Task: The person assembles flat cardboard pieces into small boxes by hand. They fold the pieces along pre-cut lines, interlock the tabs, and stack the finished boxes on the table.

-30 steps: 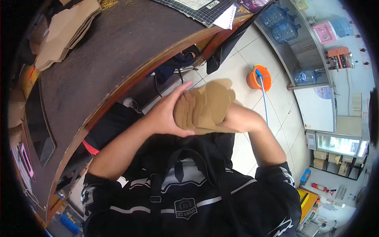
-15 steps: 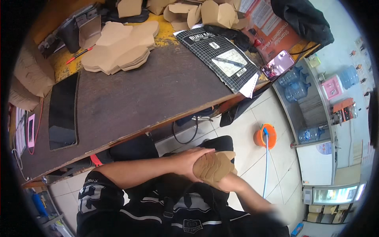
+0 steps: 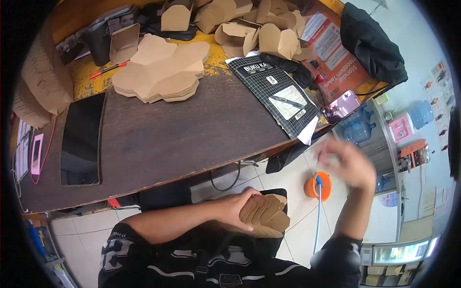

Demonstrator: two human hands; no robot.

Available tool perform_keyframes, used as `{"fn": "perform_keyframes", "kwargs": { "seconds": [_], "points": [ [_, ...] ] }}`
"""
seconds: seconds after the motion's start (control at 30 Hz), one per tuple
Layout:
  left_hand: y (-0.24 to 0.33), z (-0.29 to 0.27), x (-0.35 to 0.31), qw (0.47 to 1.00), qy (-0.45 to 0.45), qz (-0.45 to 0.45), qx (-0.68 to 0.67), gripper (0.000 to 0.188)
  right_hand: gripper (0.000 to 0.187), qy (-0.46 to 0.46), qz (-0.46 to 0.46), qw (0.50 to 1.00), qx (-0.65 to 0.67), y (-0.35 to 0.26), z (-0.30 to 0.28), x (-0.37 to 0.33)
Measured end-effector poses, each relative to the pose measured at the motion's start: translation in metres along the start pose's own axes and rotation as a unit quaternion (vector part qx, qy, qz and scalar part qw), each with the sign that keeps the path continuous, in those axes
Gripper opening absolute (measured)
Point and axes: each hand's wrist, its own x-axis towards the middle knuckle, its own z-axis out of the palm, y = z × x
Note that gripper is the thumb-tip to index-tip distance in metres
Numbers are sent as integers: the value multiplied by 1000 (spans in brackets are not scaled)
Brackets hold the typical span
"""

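Observation:
Low over my lap, my left hand (image 3: 236, 210) is wrapped round a bundle of brown cardboard box blanks (image 3: 269, 214), whose scalloped flaps fan out to the right. My right hand (image 3: 349, 162) is raised off the bundle, above the floor beyond the table's right corner. Motion blurs it, but its fingers look loosely apart with nothing seen in them. On the dark table (image 3: 163, 129) lies a flat stack of brown box blanks (image 3: 163, 72). Several folded brown boxes (image 3: 278, 41) are heaped at the back.
A black gridded book (image 3: 273, 96) with a pen lies near the right edge, beside a phone (image 3: 342, 106). A black glossy panel (image 3: 82, 139) is at left, near tall stacked cardboard (image 3: 50, 79). An orange bucket (image 3: 312, 188) with a blue-handled stick stands on the tiles.
My right hand has let go of the bundle and swung up and to the right. My left hand still holds the blanks. The view has shifted slightly.

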Motion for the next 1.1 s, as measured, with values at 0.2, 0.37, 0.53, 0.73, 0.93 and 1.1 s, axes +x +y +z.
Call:
{"fn": "perform_keyframes", "kwargs": {
  "seconds": [0.2,0.37,0.53,0.73,0.93,1.1],
  "points": [
    [-6,2,14,996,-80,42,0,114,37,345,-48,889,-297,63,-83,212],
    [-10,-1,16,994,-108,-2,30,112,38,334,44,834,-438,76,-83,350],
    [-20,-7,26,996,-76,37,16,111,34,302,20,820,-487,113,-119,380],
    [-15,-10,22,996,-74,44,2,112,27,347,-186,864,-314,4,-99,283],
    [-6,0,23,993,-77,80,37,112,43,308,-31,921,-237,-48,-72,161],
    [-5,2,26,994,-72,72,27,108,44,93,63,994,5,-60,-37,151]
  ]
}}
